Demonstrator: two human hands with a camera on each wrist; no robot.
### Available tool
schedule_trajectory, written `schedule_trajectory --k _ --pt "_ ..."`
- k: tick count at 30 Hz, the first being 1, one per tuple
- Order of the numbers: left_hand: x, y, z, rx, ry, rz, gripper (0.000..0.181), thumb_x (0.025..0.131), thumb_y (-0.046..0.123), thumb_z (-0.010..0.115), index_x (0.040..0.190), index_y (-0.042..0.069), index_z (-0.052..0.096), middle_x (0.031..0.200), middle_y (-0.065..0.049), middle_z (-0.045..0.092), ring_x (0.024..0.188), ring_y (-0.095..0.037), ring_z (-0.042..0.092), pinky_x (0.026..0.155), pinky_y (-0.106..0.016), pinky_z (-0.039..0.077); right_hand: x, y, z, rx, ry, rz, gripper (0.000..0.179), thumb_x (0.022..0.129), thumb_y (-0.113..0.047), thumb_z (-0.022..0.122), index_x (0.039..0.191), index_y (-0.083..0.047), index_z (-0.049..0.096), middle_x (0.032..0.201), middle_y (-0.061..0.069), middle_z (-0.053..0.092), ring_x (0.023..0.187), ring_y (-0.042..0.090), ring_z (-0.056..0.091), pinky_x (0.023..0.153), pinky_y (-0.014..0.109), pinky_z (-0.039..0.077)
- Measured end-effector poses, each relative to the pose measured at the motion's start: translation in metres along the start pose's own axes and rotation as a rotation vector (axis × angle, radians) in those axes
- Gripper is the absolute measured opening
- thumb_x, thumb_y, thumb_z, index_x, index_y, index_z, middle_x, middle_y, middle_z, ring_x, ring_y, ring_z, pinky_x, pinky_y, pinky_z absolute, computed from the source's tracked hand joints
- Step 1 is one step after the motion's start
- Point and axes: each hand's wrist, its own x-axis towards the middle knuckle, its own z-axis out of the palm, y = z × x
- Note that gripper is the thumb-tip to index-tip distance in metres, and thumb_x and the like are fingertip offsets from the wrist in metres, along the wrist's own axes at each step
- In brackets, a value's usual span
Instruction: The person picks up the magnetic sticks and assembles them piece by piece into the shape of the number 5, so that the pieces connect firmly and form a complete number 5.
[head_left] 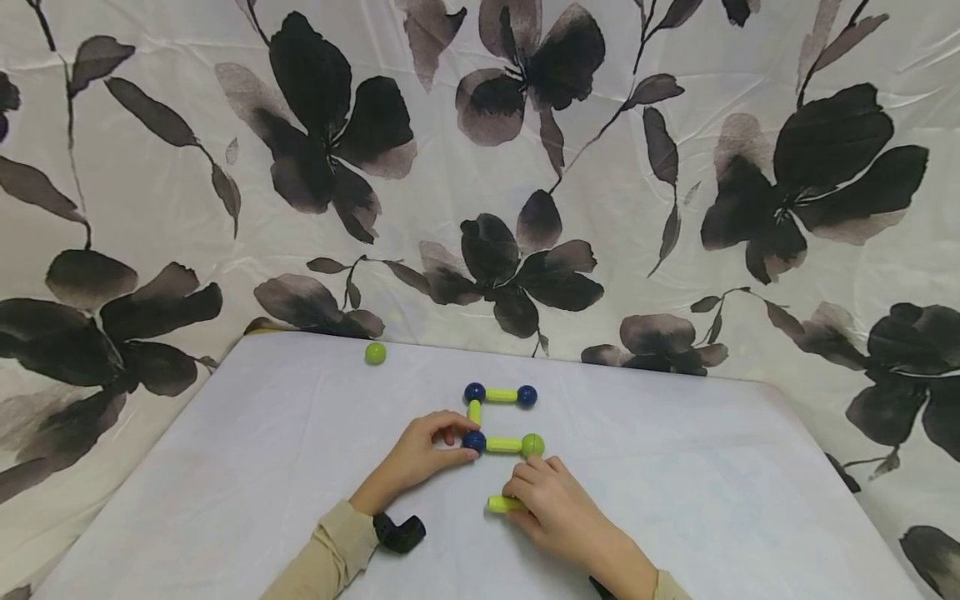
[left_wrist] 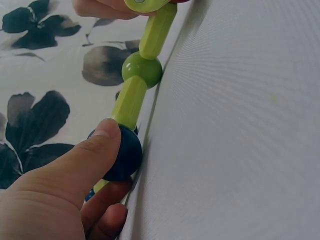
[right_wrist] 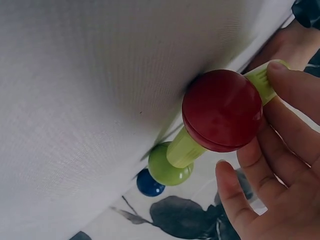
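On the white table lies a chain of balls and rods. My left hand (head_left: 422, 450) pinches the dark blue ball (left_wrist: 125, 155) at its lower left corner between thumb and fingers. From that ball a yellow-green rod (head_left: 503, 446) runs right to a green ball (head_left: 532, 445). Another rod (right_wrist: 184, 149) joins the green ball to a red ball (right_wrist: 222, 111), hidden under my right hand in the head view. My right hand (head_left: 555, 510) grips a yellow-green rod (head_left: 502, 504) whose end meets the red ball. Upward from the left corner, a short rod (head_left: 474, 412) leads to another blue ball (head_left: 475, 392).
A rod (head_left: 501, 395) links the upper blue ball to a further blue ball (head_left: 527, 396) on its right. One loose green ball (head_left: 375, 353) sits near the table's back edge. Behind the table (head_left: 712, 467) hangs a flowered cloth (head_left: 420, 200). A black wrist device (head_left: 401, 533) is at my left sleeve.
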Motion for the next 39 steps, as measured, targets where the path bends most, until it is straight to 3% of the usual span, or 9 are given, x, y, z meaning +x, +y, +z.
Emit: schedule_trajectory --k 14,21,24,31,39 --pt "-0.002 -0.001 0.003 0.005 0.003 -0.001 0.035 0.081 0.030 0.083 0.114 0.025 0.072 0.096 0.010 0.063 0.083 -0.016 0.053 0.071 -0.026 0.043 -0.004 -0.001 0.000 0.043 0.040 -0.004 0.016 0.083 -0.018 0.081 0.096 -0.016 0.073 0.090 -0.010 0.059 0.081 0.005 0.045 0.071 0.024 0.039" --pt "-0.004 0.002 0.004 -0.001 0.005 0.015 0.035 0.081 0.028 0.083 0.114 0.023 0.072 0.095 0.010 0.063 0.083 -0.016 0.053 0.071 -0.026 0.043 -0.006 0.012 -0.028 0.126 0.060 0.067 0.019 0.084 -0.019 0.080 0.101 -0.014 0.072 0.090 -0.005 0.061 0.079 0.008 0.051 0.069 0.026 0.047" --pt "-0.006 0.003 0.004 -0.007 0.008 0.005 0.035 0.081 0.027 0.083 0.114 0.023 0.072 0.095 0.009 0.063 0.083 -0.017 0.053 0.071 -0.026 0.043 -0.006 0.020 -0.039 0.156 0.000 0.111 0.023 0.083 -0.025 0.082 0.101 -0.017 0.072 0.082 -0.008 0.059 0.071 0.010 0.052 0.061 0.024 0.044" --pt "-0.005 -0.002 0.004 -0.007 0.007 -0.010 0.034 0.082 0.029 0.083 0.114 0.024 0.072 0.095 0.009 0.063 0.084 -0.017 0.053 0.071 -0.026 0.044 -0.005 0.032 -0.034 0.281 -0.294 0.215 0.034 0.074 -0.035 0.088 0.104 -0.025 0.076 0.068 -0.017 0.056 0.061 0.002 0.047 0.055 0.023 0.039" --pt "-0.003 -0.002 0.002 -0.007 0.006 0.004 0.034 0.083 0.028 0.082 0.115 0.023 0.072 0.093 0.008 0.062 0.083 -0.017 0.052 0.070 -0.026 0.043 -0.004 0.032 -0.024 0.319 -0.297 0.199 0.030 0.074 -0.031 0.088 0.101 -0.025 0.078 0.082 -0.020 0.063 0.069 0.002 0.049 0.060 0.023 0.041"
